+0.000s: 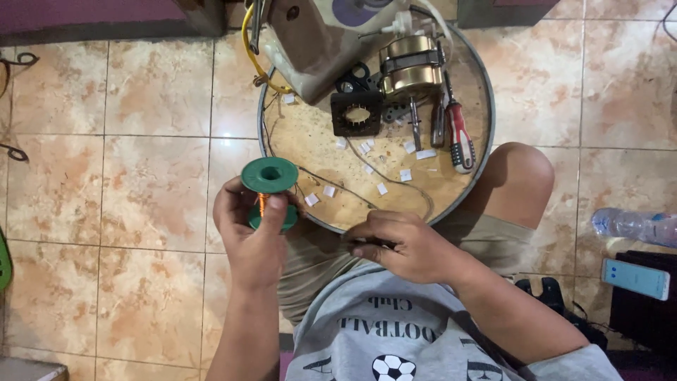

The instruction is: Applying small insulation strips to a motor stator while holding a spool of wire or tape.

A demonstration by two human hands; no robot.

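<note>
My left hand [248, 236] grips a green plastic spool [270, 190] wound with thin copper wire, held upright at the near-left rim of a round wooden tray [310, 144]. My right hand [402, 245] is closed over my lap, its fingertips pinching something small and thin, likely the wire end; the wire itself is too fine to see. On the tray lie a black square stator core [357, 113], a brass-coloured motor [410, 67], a red-and-white screwdriver [460, 134] and several small white paper strips [405, 174].
A beige appliance housing [317, 42] with a yellow cable leans on the tray's far side. My bare knee [520, 176] sits right of the tray. A plastic water bottle [631, 226] and a phone [636, 278] lie at the right. The floor is tiled.
</note>
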